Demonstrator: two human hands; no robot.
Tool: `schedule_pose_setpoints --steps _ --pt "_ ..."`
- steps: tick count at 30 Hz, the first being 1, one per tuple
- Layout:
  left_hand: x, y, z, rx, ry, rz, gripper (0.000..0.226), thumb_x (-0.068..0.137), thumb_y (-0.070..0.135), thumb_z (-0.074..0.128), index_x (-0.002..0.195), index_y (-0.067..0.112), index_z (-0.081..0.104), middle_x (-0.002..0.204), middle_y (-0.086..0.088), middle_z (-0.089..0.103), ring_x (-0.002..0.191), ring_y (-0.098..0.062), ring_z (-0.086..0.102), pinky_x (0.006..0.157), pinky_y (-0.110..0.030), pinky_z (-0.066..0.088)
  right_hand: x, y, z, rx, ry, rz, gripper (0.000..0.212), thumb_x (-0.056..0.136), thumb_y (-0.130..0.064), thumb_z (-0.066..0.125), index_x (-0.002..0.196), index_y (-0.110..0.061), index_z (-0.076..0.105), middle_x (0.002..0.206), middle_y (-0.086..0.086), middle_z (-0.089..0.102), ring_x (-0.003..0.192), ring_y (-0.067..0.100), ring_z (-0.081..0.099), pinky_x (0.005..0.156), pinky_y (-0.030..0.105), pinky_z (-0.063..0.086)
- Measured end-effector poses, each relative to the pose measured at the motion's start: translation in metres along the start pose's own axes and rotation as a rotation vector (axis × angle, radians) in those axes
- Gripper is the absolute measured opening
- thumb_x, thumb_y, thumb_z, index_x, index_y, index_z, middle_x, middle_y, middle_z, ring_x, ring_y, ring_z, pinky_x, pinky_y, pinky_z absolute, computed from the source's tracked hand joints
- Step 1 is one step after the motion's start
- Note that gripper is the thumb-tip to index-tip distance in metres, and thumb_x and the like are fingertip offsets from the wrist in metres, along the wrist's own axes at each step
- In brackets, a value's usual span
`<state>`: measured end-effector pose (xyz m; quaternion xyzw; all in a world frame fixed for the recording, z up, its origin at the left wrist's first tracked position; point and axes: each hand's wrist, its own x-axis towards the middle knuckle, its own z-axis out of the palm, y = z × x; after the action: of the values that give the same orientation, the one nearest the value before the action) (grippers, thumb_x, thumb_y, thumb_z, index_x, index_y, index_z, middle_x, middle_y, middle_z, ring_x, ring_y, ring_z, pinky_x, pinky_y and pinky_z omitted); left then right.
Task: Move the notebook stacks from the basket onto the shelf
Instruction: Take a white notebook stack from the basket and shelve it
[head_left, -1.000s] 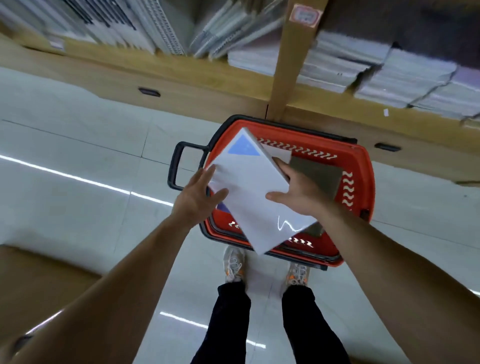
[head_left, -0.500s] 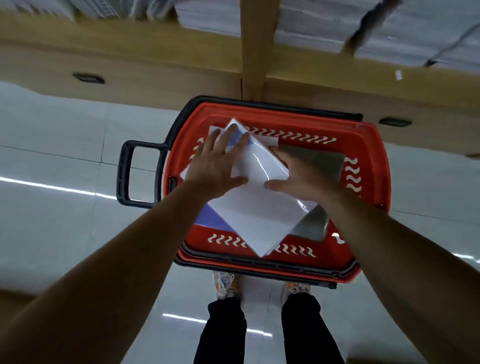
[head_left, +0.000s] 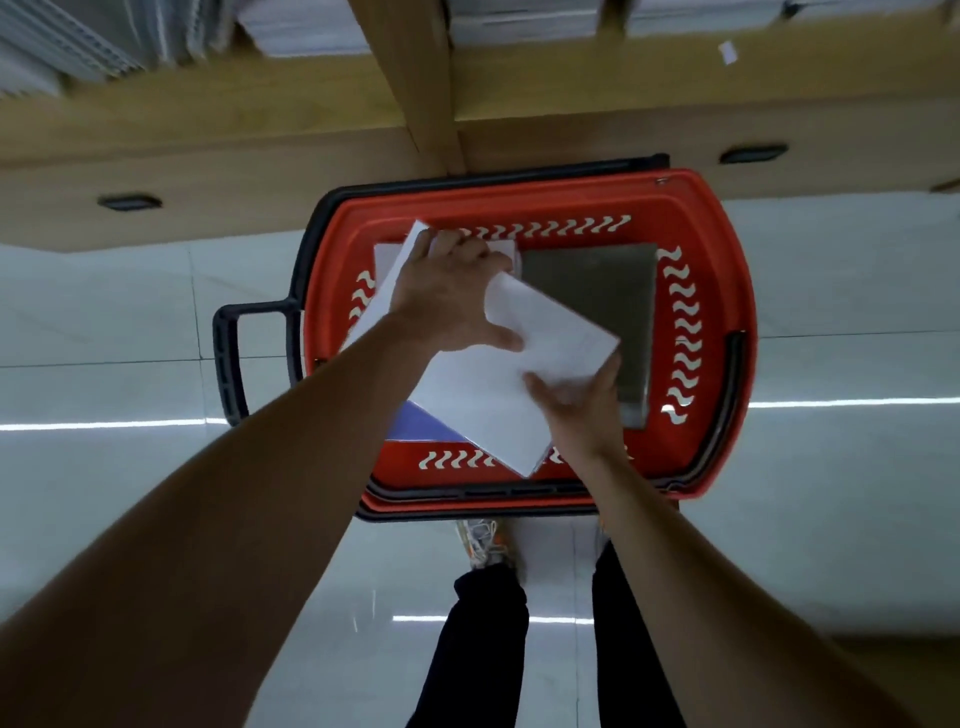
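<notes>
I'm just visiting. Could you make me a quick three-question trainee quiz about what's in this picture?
1. True or false: both hands touch the white notebook stack.
2. What colour is the basket? A red, B green, C yellow.
3. The grey pack lies in the basket on the person's ____ side.

Key: 1 true: left hand lies on top, right hand holds the near edge. 2 A. 3 right.

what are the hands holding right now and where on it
A white notebook stack, tilted over the red basket. Left hand lies over its far end; right hand grips its near right edge.
</notes>
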<state>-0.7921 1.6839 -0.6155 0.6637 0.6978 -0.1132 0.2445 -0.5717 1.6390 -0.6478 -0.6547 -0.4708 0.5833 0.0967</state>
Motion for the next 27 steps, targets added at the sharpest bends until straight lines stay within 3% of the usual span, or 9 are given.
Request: schedule_pose_setpoints --steps 5,7,12,18,24,27 --pt "-0.018 -0.006 0.017 -0.087 0.109 -0.134 0.09 0.064 0.089 0.059 0.136 0.035 0.05 0.141 0.005 0.053 0.135 -0.025 0.042 0.117 -0.048 0.027 0.012 -0.005 -0.001 -0.141 0.019 -0.106 0.115 0.07 -0.083 0.068 0.155 -0.03 0.013 0.142 0.005 0.047 0.123 0.025 0.058 0.081 0.049 0.062" --pt "-0.024 -0.007 0.018 -0.127 0.136 -0.23 0.093 0.065 0.09 0.055 0.138 0.033 0.05 0.143 0.003 0.053 0.135 -0.027 0.042 0.117 -0.048 0.028 0.024 -0.023 -0.007 -0.18 -0.005 -0.142 0.107 0.071 -0.078 0.069 0.154 -0.033 0.019 0.142 0.002 0.049 0.126 0.026 0.055 0.086 0.052 0.06" --pt "-0.026 -0.021 0.007 -0.182 0.119 -0.406 0.096 0.07 0.09 0.053 0.144 0.029 0.047 0.146 -0.001 0.053 0.135 -0.031 0.045 0.112 -0.049 0.035 0.071 -0.082 -0.017 -0.291 -0.181 -0.163 0.083 0.085 -0.042 0.077 0.152 -0.039 0.028 0.147 0.0 0.046 0.133 0.023 0.047 0.106 0.05 0.046" --pt "-0.01 -0.034 0.009 -0.294 -0.023 -0.36 0.105 0.071 0.084 0.062 0.153 0.025 0.032 0.154 -0.005 0.042 0.14 -0.032 0.042 0.111 -0.051 0.04 0.089 -0.092 -0.014 -0.327 -0.218 -0.108 0.075 0.093 -0.042 0.069 0.155 -0.033 0.027 0.149 -0.001 0.045 0.136 0.025 0.046 0.109 0.053 0.042" --pt "-0.008 -0.041 0.017 -0.352 -0.021 -0.367 0.109 0.065 0.083 0.069 0.149 0.024 0.035 0.148 -0.004 0.049 0.132 -0.029 0.05 0.107 -0.051 0.046 0.07 -0.062 -0.02 -0.308 -0.078 -0.079 0.076 0.083 -0.066 0.065 0.145 -0.029 0.04 0.132 -0.007 0.059 0.114 0.018 0.061 0.092 0.045 0.055" --pt "-0.016 -0.034 0.02 -0.355 -0.002 -0.366 0.108 0.067 0.081 0.07 0.152 0.026 0.03 0.153 -0.005 0.045 0.136 -0.031 0.047 0.109 -0.053 0.044 0.044 -0.035 -0.02 -0.274 0.02 0.0 0.08 0.079 -0.07 0.069 0.137 -0.019 0.046 0.123 -0.005 0.063 0.101 0.016 0.066 0.075 0.028 0.057"
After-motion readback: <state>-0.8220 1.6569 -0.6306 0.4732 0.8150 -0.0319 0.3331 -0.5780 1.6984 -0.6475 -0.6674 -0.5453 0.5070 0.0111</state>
